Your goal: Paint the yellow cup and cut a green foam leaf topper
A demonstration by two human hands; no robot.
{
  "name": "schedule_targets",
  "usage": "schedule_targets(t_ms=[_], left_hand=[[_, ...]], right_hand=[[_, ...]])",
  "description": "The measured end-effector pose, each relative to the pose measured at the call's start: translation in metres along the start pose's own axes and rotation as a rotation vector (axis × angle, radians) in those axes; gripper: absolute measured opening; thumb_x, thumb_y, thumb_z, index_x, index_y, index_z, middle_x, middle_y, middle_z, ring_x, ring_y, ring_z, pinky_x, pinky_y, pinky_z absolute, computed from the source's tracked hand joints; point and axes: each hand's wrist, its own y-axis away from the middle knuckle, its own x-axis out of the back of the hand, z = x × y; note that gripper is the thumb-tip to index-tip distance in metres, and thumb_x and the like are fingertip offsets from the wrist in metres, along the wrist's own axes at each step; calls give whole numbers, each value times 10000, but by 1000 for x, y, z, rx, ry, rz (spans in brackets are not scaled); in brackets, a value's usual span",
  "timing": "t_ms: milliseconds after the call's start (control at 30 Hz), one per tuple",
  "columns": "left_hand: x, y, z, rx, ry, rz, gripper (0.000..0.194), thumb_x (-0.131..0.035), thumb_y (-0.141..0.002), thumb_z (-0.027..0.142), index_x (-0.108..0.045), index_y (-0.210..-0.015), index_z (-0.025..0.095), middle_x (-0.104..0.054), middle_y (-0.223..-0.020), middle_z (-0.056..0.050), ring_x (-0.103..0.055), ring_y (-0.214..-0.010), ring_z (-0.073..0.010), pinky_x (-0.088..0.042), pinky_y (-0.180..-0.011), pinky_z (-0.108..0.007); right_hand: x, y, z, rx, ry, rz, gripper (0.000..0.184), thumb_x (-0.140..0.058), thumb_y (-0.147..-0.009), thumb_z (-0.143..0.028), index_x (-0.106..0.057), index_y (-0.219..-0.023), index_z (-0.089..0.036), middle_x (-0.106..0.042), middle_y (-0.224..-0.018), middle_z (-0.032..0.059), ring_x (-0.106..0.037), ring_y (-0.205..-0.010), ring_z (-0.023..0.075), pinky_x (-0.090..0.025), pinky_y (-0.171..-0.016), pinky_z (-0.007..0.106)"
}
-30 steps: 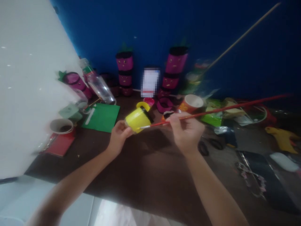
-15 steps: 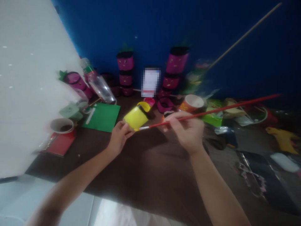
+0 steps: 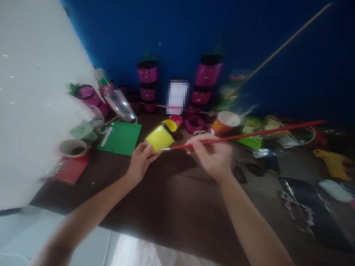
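My left hand (image 3: 142, 160) grips a yellow cup-like piece (image 3: 159, 139) with a black band at its rim, tilted with its open end up and to the right. In my right hand (image 3: 212, 153) is a long red paintbrush (image 3: 249, 133), held like a pen, its handle pointing off to the right. The pale brush end meets the lower edge of the yellow cup, close to my left fingertips. Just behind the cup sits a small pink pot (image 3: 176, 119), beside a purple ring-shaped piece (image 3: 194, 123).
Purple stacked figures (image 3: 148, 83) with faces stand along the blue wall. A clear bottle (image 3: 119, 99) and green sheet (image 3: 122, 137) lie left; a red cup (image 3: 73, 149) stands nearer. Rightward are a paper cup (image 3: 226, 122), scissors (image 3: 246, 171), a dark phone-like slab (image 3: 316, 210) and a yellow glue gun (image 3: 332, 162).
My right hand has shifted slightly left, and the brush handle has dropped a little at its far end. The left hand and the yellow cup stay nearly still.
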Motion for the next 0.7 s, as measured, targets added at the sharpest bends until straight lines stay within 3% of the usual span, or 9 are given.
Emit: schedule_targets(t_ms=[367, 567, 700], left_hand=[[3, -1, -1, -4, -11, -12, 413, -767, -608, 467, -520, -775, 182, -653, -783, 8, -657, -739, -142, -511, -825, -362], [4, -2, -2, 43, 24, -49, 461, -762, -608, 509, -553, -846, 175, -671, -754, 2, -660, -670, -135, -517, -816, -354], [7, -3, -4, 98, 67, -47, 495, -761, -613, 513, -571, -921, 174, -681, -753, -5, -661, -644, -135, -523, -802, -340]], right_hand=[[-1, 1, -1, 44, 48, 36, 152, -545, -863, -256, -629, -752, -196, -623, -626, -7, -593, -565, 118, -515, -558, 249], [0, 1, 2, 98, 18, -2, 133, -543, -855, -206, -626, -753, -194, -617, -639, -3, -591, -591, 126, -504, -570, 259], [-1, 2, 1, 125, 26, 51, 121, -545, -851, -190, -629, -764, -198, -628, -661, -2, -593, -600, 126, -501, -574, 259]])
